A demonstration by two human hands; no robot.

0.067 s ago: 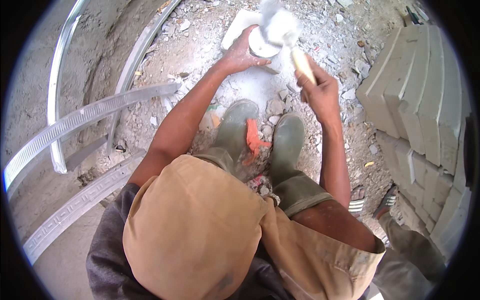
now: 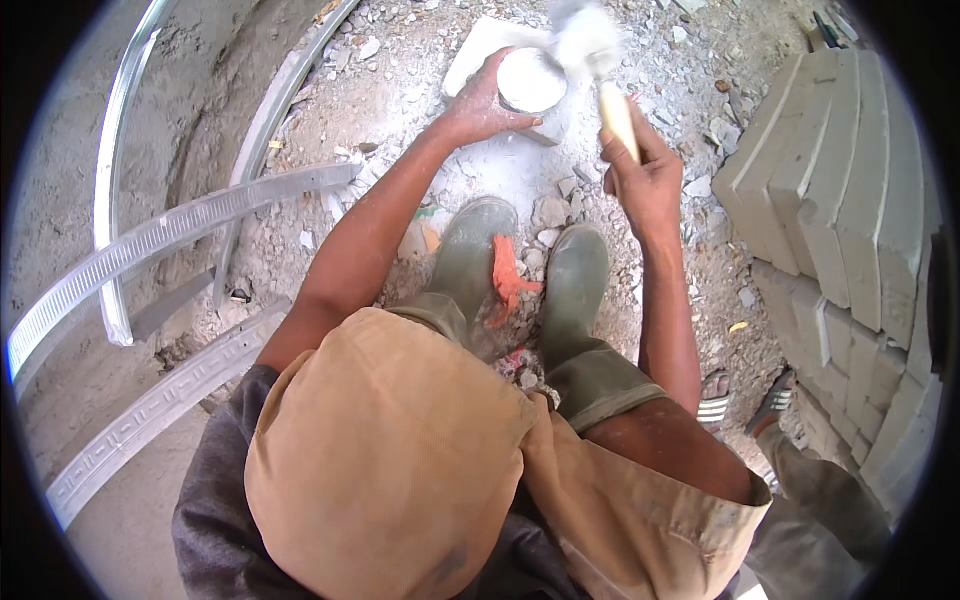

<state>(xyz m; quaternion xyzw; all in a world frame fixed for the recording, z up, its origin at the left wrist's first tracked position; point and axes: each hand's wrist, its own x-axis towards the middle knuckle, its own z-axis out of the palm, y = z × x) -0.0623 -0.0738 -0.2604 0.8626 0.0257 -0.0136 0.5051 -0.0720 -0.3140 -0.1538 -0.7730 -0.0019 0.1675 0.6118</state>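
My left hand (image 2: 478, 112) is curved around the near left side of a round container (image 2: 531, 80) whose top shows white powder. This container stands at a pale, flat-sided block (image 2: 484, 52) dusted white; whether it rests on the block I cannot tell. In my right hand (image 2: 647, 185) is a trowel by its cream handle (image 2: 619, 122), fingers wrapped round it. The trowel's blade (image 2: 588, 42) is whitened and smeared by motion, just beyond the container's right rim.
Metal channel strips (image 2: 200, 212) lie across the left side. Grey blocks (image 2: 840, 180) are stacked on the right. Green boots (image 2: 578, 270) stand on rubble with an orange-red scrap (image 2: 507, 278) between them. A sandalled person's foot (image 2: 772, 402) is at lower right.
The trowel and my right hand have shifted slightly right, away from the container. More of its white top now shows. My left hand stays in place.
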